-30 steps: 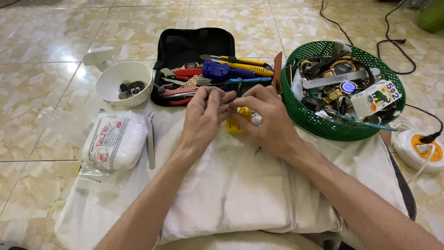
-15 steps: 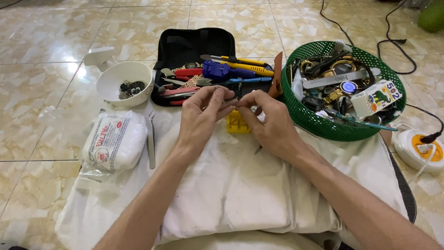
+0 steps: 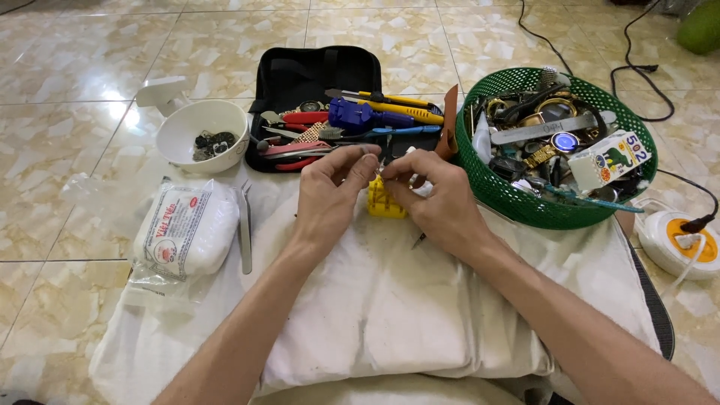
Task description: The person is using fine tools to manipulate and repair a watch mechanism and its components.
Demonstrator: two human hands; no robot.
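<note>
My left hand [image 3: 330,193] and my right hand [image 3: 433,196] meet over a small yellow plastic holder [image 3: 384,201] that rests on a folded white cloth [image 3: 390,315]. The fingertips of both hands pinch a small metallic part just above the holder; it is too small to tell what it is. A thin dark tool [image 3: 418,240] pokes out from under my right hand onto the cloth.
An open black tool case [image 3: 315,75] with red, blue and yellow tools lies beyond my hands. A white bowl [image 3: 201,135] of small dark parts, tweezers [image 3: 244,229] and a white packet [image 3: 186,229] sit left. A green basket [image 3: 555,206] of watches and an orange-and-white cord reel [image 3: 686,236] sit right.
My right hand has shifted slightly, uncovering more of the yellow holder. Both hands have drawn their fingertips together above it.
</note>
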